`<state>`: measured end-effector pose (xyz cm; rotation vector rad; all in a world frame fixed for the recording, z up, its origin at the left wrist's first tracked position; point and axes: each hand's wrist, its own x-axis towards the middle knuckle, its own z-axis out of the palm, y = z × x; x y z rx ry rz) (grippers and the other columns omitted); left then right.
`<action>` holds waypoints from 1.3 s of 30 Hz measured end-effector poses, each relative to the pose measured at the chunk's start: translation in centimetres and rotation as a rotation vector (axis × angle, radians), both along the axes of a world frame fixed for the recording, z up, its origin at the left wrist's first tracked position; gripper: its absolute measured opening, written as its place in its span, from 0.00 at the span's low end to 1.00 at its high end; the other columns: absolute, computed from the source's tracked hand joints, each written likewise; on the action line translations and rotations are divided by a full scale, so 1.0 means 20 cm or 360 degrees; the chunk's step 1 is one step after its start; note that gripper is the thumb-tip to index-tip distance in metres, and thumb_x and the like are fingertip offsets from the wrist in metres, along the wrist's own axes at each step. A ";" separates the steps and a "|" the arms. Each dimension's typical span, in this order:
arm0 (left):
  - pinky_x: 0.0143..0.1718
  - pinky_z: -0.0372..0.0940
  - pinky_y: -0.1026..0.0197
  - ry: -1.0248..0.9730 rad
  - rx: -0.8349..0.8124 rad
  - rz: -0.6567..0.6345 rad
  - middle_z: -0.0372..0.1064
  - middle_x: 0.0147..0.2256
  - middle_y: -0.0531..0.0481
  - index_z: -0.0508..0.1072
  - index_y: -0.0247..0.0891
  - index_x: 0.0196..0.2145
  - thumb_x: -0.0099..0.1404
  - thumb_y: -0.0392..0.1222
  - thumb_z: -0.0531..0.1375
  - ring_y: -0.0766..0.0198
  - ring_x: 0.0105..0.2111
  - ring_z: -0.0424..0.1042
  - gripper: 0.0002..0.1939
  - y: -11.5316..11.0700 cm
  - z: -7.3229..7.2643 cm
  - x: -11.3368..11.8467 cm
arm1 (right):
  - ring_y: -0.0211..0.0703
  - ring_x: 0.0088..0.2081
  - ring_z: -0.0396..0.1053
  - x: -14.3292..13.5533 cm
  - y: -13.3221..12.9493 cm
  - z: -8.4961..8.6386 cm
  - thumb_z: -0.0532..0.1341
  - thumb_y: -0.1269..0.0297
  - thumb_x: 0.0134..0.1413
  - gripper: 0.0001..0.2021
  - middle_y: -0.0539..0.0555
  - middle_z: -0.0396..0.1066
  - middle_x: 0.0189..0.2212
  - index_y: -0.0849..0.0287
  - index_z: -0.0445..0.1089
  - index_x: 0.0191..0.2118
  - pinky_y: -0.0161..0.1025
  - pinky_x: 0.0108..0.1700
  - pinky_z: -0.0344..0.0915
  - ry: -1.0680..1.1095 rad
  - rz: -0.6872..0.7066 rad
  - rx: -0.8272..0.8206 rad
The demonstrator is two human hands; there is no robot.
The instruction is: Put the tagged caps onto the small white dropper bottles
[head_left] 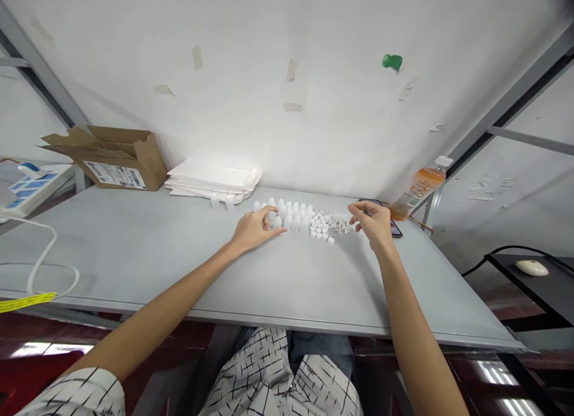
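Observation:
Small white plastic bottles (pixel 296 210) stand in a cluster at the middle of the table. My left hand (pixel 256 229) is at their left side, thumb and forefinger apart around the nearest bottles; I see none lifted. Right of the bottles lie several small white caps (pixel 319 228), with one cap (pixel 330 240) a little nearer to me. Beside the caps is a heap of thin white pieces (pixel 339 223), too small to name. My right hand (pixel 373 220) hovers at the heap's right edge, fingers bent and tips apart, with nothing visible in them.
Two more white bottles (pixel 229 202) stand by a stack of white sheets (pixel 210 180) at the back. An open cardboard box (pixel 121 159) is at back left. A phone (pixel 395 229) and a drink bottle (pixel 419 189) are beyond my right hand. A white cable (pixel 42 257) lies left.

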<state>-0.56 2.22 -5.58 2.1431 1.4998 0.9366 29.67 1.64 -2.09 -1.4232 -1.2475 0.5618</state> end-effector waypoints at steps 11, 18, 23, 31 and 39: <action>0.30 0.58 0.62 -0.0017 -0.0078 0.0020 0.67 0.21 0.57 0.75 0.40 0.39 0.57 0.55 0.62 0.64 0.24 0.66 0.18 0.01 -0.03 0.03 | 0.38 0.22 0.70 0.05 0.03 -0.09 0.60 0.64 0.47 0.08 0.52 0.78 0.31 0.58 0.76 0.32 0.40 0.36 0.65 -0.0870 -0.0019 -0.0253; 0.28 0.56 0.63 0.0101 -0.0059 -0.0018 0.68 0.22 0.56 0.75 0.39 0.34 0.58 0.56 0.62 0.64 0.24 0.66 0.17 0.00 -0.02 0.03 | 0.41 0.28 0.70 0.01 0.02 -0.10 0.61 0.63 0.47 0.08 0.51 0.77 0.31 0.56 0.77 0.32 0.38 0.33 0.60 -0.1091 0.0096 -0.0280; 0.26 0.53 0.63 0.0186 -0.0030 -0.0071 0.68 0.22 0.54 0.66 0.38 0.22 0.59 0.56 0.61 0.65 0.23 0.64 0.20 -0.02 0.00 0.02 | 0.41 0.30 0.69 -0.01 0.01 -0.10 0.62 0.62 0.49 0.07 0.51 0.76 0.31 0.55 0.78 0.30 0.37 0.33 0.58 -0.1213 0.0152 -0.0322; 0.25 0.52 0.63 0.0125 0.0047 -0.0031 0.67 0.21 0.53 0.59 0.38 0.19 0.61 0.58 0.59 0.66 0.22 0.62 0.24 -0.02 0.03 0.02 | 0.41 0.31 0.69 -0.03 0.00 -0.09 0.59 0.65 0.49 0.07 0.52 0.76 0.33 0.56 0.75 0.27 0.37 0.32 0.56 -0.1216 0.0123 -0.0370; 0.27 0.56 0.63 -0.0054 0.0109 0.0224 0.67 0.19 0.54 0.60 0.39 0.21 0.59 0.55 0.60 0.65 0.21 0.66 0.20 -0.04 0.06 0.02 | 0.43 0.26 0.70 -0.01 0.03 -0.10 0.59 0.60 0.48 0.08 0.52 0.75 0.24 0.57 0.72 0.27 0.38 0.30 0.59 -0.0870 -0.0049 -0.0307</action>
